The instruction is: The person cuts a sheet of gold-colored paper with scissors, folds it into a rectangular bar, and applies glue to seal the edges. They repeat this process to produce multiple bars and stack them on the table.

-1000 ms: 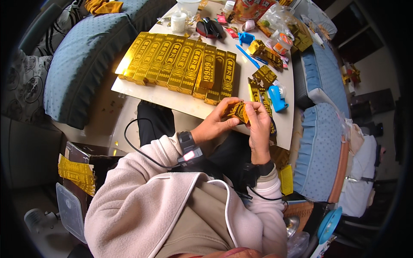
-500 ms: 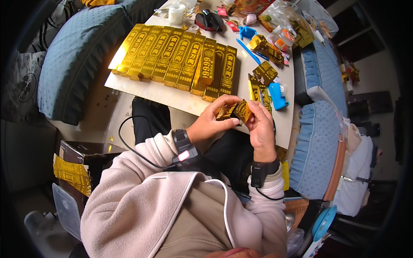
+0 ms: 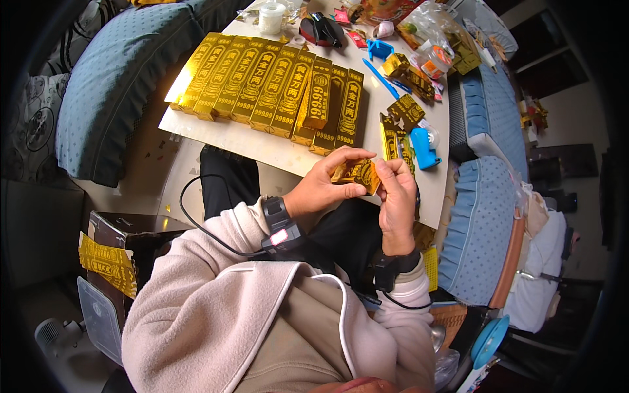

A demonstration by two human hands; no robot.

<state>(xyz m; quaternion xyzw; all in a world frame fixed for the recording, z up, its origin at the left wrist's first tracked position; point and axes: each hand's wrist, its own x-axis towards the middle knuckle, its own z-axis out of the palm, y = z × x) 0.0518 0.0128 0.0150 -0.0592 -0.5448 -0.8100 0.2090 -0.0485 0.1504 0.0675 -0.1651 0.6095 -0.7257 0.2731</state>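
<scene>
A small piece of shiny gold printed card (image 3: 362,174), partly folded, is held between my hands just off the table's near edge. My left hand (image 3: 325,185) grips its left part between thumb and fingers. Thumb and forefinger of my right hand (image 3: 397,200) pinch its right edge; the other fingers are curled in. Beyond my hands, several long gold boxes (image 3: 254,84) lie side by side on the table, with one small gold box (image 3: 317,98) resting on top near the right end.
On the white table (image 3: 226,139), right of the boxes, are a blue tape dispenser (image 3: 426,148), flat gold card pieces (image 3: 406,112) and a clear jar (image 3: 438,60). A black-and-red tool (image 3: 322,29) and white tape roll (image 3: 270,18) sit at the back. Blue-covered seats (image 3: 481,229) flank the table.
My right thumb and forefinger have shifted on the gold card, whose right part now lies more in line with the left part. My left hand has barely moved.
</scene>
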